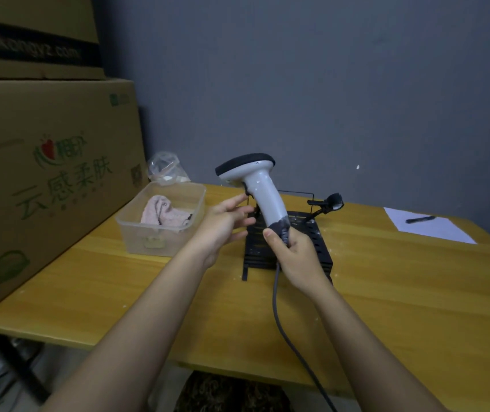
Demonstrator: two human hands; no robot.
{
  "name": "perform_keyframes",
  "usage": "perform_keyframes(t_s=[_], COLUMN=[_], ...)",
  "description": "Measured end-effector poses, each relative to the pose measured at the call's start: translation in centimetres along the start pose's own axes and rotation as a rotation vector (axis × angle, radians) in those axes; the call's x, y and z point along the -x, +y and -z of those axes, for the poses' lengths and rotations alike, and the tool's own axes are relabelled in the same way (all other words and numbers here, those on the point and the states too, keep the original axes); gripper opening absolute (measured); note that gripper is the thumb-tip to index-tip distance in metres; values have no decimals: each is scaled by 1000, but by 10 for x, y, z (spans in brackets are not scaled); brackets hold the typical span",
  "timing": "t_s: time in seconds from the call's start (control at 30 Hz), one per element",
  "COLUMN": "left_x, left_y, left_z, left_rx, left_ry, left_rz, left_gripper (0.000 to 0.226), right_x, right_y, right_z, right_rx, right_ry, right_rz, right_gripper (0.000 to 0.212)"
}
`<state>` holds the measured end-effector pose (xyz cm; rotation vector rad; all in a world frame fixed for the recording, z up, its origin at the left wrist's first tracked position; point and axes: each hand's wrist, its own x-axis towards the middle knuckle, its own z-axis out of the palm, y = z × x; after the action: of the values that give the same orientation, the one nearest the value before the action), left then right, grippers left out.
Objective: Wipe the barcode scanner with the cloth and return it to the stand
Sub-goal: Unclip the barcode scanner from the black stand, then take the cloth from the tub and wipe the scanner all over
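The white barcode scanner (260,185), with a black head and a grey cable (279,316), is held upright above the black stand (321,248). My right hand (294,254) grips the dark base of its handle. Just left of the handle, my left hand (226,221) is open with fingers spread and holds nothing. The pink cloth (163,214) lies crumpled in a clear plastic tub (154,242) to the left.
Large cardboard boxes (44,173) stand along the left side of the yellow wooden table (104,292). A crumpled plastic bag (165,168) lies behind the tub. A sheet of paper (434,230) with a pen (420,219) lies at the far right. A grey wall is behind.
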<state>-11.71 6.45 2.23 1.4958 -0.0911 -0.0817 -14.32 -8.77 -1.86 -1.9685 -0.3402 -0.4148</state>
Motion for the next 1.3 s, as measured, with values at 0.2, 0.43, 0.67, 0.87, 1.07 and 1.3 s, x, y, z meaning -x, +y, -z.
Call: perform_keyframes(t_s=[0.2, 0.43, 0.67, 0.87, 1.07, 1.3], left_x=[0, -18, -61, -118, -154, -173], left_y=[0, -10, -15, -25, -31, -36], left_z=[23, 88, 134, 157, 156, 156], left_rx=[-105, -479, -739, -1159, -1546, -1770], left_ry=[78, 275, 326, 222, 55, -118], left_rz=[-71, -128, -107, 34, 144, 157], left_gripper=[38, 33, 32, 38, 42, 32], right_x=[-13, -55, -105, -136, -148, -157], right_y=[-13, -20, -14, 5, 23, 33], right_z=[-9, -33, -60, -83, -99, -106], right_rx=[26, 126, 175, 245, 277, 233], right_ry=[31, -26, -57, -112, -129, -116], right_rz=[-14, -3, -22, -43, -70, -87], right_gripper=[46, 37, 43, 46, 44, 42])
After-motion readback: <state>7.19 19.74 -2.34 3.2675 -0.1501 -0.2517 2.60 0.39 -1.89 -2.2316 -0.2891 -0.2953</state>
